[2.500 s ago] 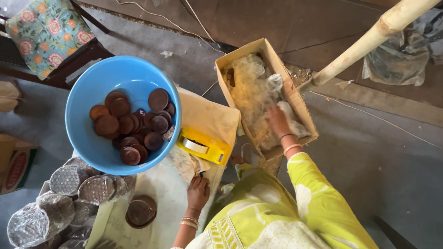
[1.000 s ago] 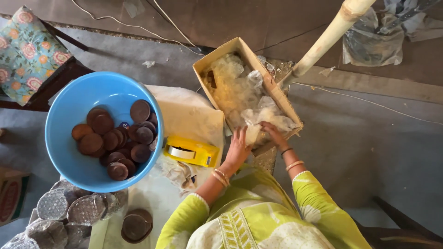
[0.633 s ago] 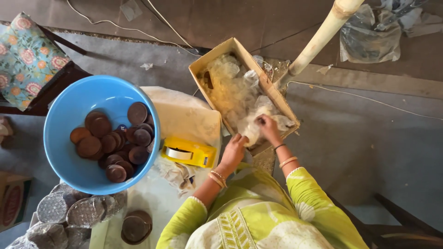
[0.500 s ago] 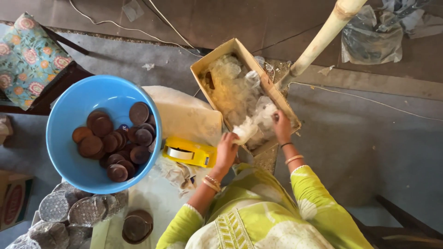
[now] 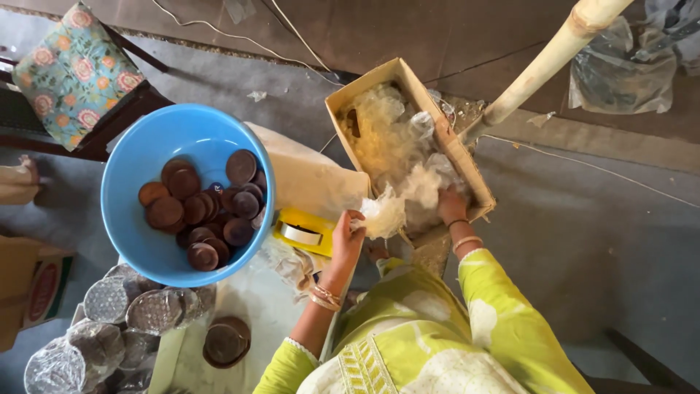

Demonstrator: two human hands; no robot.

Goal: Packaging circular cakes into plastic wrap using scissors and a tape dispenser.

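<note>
The person in the yellow-green sleeves is leaning over a cardboard box point(image 5: 408, 146) in the upper middle of the frame, which is holding a heap of crumpled clear plastic wrappers point(image 5: 386, 131). The left hand point(image 5: 345, 239) is pinching a bunched white wrapper point(image 5: 382, 215) just off the box's near edge, fingers closed around it. The right hand point(image 5: 452, 206) is reaching inside the box at its lower right corner, resting on the heap; I cannot tell whether it is gripping anything.

To my eye the wrapper is looking flimsy and clinging, so it may be dragging neighbouring sheets out with it, or tearing if both hands are pulling against each other. The box is sitting tilted beside a bamboo pole point(image 5: 539, 66), and a tug could be tipping it further. Just left of the left hand a yellow tape dispenser point(image 5: 305, 232) is lying by the rim of a blue tub point(image 5: 138, 241) of brown discs point(image 5: 204, 211); a swinging elbow could be knocking it. Wrapped discs point(image 5: 109, 321) are piling at lower left.
</note>
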